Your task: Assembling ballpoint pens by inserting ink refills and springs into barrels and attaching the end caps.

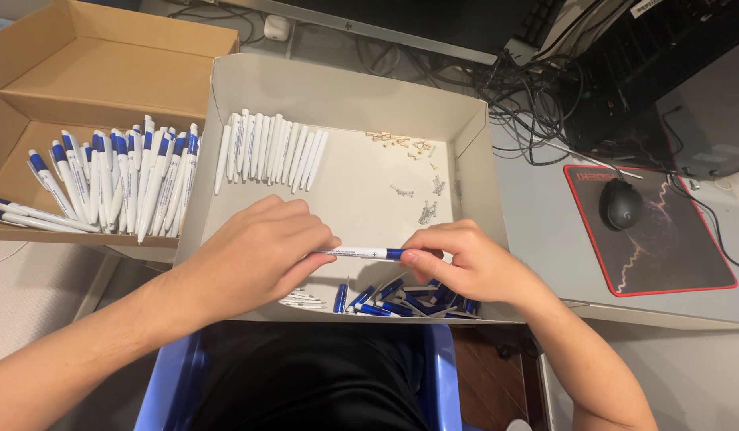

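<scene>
Left hand: your left hand lies knuckles-up over the middle of the tray, its grip clenched on the white barrel end of the white-and-blue plastic ballpoint pen.
Right hand: your right hand meets it from the other side, thumb and fingers pinching the blue end of the same pen.
Pen position: the pen lies level between your two hands, held just above the floor of the shallow white cardboard tray, toward its near edge.
Blue parts: a loose heap of short blue pen pieces lies in the tray's near right corner, directly below your right hand.
White tips: a few thin white pieces lie on the tray floor below your left hand.
White barrels: a row of plain white pen barrels lies side by side in the tray's far left part.
Small parts: tiny pale pieces and thin metal springs are scattered over the tray's far right part.
Brown box: an open brown cardboard box sits just left of the tray and holds a pile of finished white-and-blue pens.
Surface: the grey surface to the right carries a black mouse pad with a red border and a black computer mouse on it.
</scene>
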